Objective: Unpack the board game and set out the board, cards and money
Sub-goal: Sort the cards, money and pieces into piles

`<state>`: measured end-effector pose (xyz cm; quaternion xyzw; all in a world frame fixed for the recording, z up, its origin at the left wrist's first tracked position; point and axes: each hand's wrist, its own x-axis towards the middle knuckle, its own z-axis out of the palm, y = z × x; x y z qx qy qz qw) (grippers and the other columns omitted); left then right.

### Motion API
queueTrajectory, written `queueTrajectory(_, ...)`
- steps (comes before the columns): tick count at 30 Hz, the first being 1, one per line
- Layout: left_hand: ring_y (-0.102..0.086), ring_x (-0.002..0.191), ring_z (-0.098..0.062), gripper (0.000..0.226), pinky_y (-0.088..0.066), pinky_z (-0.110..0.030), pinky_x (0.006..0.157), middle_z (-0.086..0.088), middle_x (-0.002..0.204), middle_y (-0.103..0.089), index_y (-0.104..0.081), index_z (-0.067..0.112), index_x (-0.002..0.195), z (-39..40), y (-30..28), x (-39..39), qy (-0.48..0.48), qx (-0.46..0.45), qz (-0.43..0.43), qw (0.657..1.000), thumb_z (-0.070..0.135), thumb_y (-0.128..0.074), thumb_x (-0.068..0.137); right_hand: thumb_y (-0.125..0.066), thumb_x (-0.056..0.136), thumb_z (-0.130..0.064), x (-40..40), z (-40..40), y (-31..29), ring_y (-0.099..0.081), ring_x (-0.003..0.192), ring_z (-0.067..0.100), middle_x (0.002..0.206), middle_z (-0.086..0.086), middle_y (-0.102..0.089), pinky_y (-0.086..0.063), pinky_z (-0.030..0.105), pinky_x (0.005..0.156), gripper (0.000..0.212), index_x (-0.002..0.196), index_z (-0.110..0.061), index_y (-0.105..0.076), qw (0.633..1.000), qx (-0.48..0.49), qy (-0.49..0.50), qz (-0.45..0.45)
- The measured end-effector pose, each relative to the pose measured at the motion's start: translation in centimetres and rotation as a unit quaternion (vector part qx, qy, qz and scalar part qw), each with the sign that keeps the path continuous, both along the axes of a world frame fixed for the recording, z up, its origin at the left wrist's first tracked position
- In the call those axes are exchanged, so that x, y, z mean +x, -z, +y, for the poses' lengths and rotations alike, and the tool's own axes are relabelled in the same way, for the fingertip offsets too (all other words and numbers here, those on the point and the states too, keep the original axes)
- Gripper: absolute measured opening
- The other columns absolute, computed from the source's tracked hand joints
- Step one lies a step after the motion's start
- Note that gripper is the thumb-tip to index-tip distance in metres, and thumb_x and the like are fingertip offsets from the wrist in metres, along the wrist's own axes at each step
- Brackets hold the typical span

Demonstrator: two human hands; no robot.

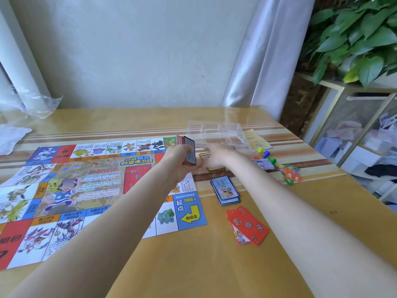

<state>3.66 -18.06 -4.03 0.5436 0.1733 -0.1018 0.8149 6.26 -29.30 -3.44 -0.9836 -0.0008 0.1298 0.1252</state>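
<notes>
The colourful paper game board lies flat on the left half of the table. My left hand grips an upright stack of cards over the board's far right corner. My right hand reaches over a yellow-edged pile of cards on the table; its fingers are blurred. A blue-faced card stack and a fanned red card stack lie nearer to me. Grey paper money sits right of my right hand.
A clear plastic tray stands behind my hands, with a yellow leaflet beside it. Coloured pawns and orange cut-out tokens lie at the right. Crumpled plastic wrap sits far left. A shelf and plant stand beyond the table's right edge.
</notes>
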Motion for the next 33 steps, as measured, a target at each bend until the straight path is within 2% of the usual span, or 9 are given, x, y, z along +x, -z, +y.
queueTrajectory(6,-0.051,0.099,-0.036,0.039,-0.050,-0.052,0.076,-0.024,0.116,-0.047,-0.036,0.002,0.134,0.0,0.6,1.4,0.011,0.008,0.011,1.000,0.001,-0.042,0.095,-0.058,0.084,-0.032,0.9,0.9,-0.4,-0.032,0.128,0.035,0.141,0.017,-0.027,-0.036,0.036,0.097,0.054,0.134,-0.022,-0.039,0.999,-0.029,-0.012,0.017)
queueTrajectory(10,-0.053,0.100,-0.035,0.039,-0.050,-0.049,0.083,-0.023,0.113,-0.048,-0.037,0.002,0.134,0.3,0.7,1.6,0.015,0.005,0.013,1.000,0.001,-0.042,0.095,-0.058,0.085,-0.033,1.5,1.3,-0.1,-0.035,0.128,0.038,0.147,0.020,-0.017,-0.041,0.042,0.099,0.053,0.132,-0.019,-0.038,0.997,-0.059,-0.012,0.046)
queueTrajectory(12,-0.055,0.101,-0.033,0.039,-0.050,-0.048,0.085,-0.024,0.115,-0.051,-0.036,0.000,0.134,0.6,0.8,1.4,0.020,-0.011,0.013,1.000,0.002,-0.042,0.096,-0.056,0.085,-0.032,1.7,1.4,-0.1,-0.026,0.136,0.039,0.153,0.020,-0.007,-0.038,0.048,0.101,0.052,0.131,-0.016,-0.038,0.995,-0.074,-0.010,0.059)
queueTrajectory(15,-0.060,0.097,-0.031,0.037,-0.052,-0.042,0.079,-0.022,0.114,-0.057,-0.039,-0.003,0.133,1.2,0.9,0.8,0.038,-0.027,-0.004,0.999,0.002,-0.040,0.097,-0.049,0.090,-0.024,1.7,1.2,0.0,-0.024,0.138,0.034,0.152,0.020,-0.009,-0.037,0.044,0.101,0.046,0.133,-0.012,-0.037,0.996,-0.066,-0.015,0.056)
queueTrajectory(20,-0.065,0.092,-0.033,0.031,-0.058,-0.045,0.068,-0.027,0.111,-0.060,-0.046,-0.005,0.123,2.5,1.0,-0.3,0.050,-0.080,0.002,0.996,0.001,-0.049,0.093,-0.054,0.088,-0.032,0.4,0.4,0.0,-0.031,0.132,0.035,0.150,0.017,-0.018,-0.037,0.045,0.102,0.056,0.138,-0.017,-0.035,1.000,0.001,0.022,0.012)
queueTrajectory(24,-0.066,0.086,-0.030,0.023,-0.059,-0.042,0.061,-0.023,0.104,-0.064,-0.054,-0.002,0.112,2.3,0.8,-1.2,0.062,-0.058,0.002,0.996,0.004,-0.057,0.089,-0.051,0.092,-0.036,-1.5,-0.3,-1.7,-0.052,0.113,0.026,0.125,0.010,-0.054,-0.042,0.039,0.094,0.042,0.121,-0.006,-0.054,0.975,0.170,0.036,-0.140)
queueTrajectory(26,-0.065,0.083,-0.026,0.015,-0.059,-0.038,0.061,-0.018,0.097,-0.066,-0.057,0.000,0.103,1.9,0.6,-1.7,0.080,-0.038,-0.008,0.996,0.006,-0.059,0.089,-0.062,0.088,-0.033,-2.7,-0.6,-2.5,-0.062,0.082,0.019,0.099,0.008,-0.065,-0.048,0.029,0.071,0.042,0.110,0.002,-0.060,0.947,0.293,0.032,-0.125)
queueTrajectory(28,-0.066,0.081,-0.023,0.011,-0.058,-0.034,0.064,-0.015,0.091,-0.067,-0.059,0.002,0.099,1.4,0.3,-2.5,0.112,-0.035,-0.022,0.993,0.008,-0.056,0.091,-0.072,0.081,-0.025,-3.6,-1.3,-2.6,-0.057,0.059,0.012,0.075,0.004,-0.062,-0.045,0.022,0.055,0.032,0.099,0.000,-0.062,0.935,0.335,0.049,-0.104)
queueTrajectory(33,-0.066,0.097,-0.031,0.019,-0.056,-0.044,0.075,-0.021,0.103,-0.067,-0.057,-0.001,0.109,1.1,0.4,-4.0,0.149,-0.071,-0.041,0.985,0.004,-0.048,0.093,-0.072,0.078,-0.005,-4.9,-3.7,-2.4,-0.053,0.052,0.010,0.070,0.005,-0.062,-0.037,0.018,0.045,0.013,0.082,-0.007,-0.060,0.908,0.410,0.072,-0.054)
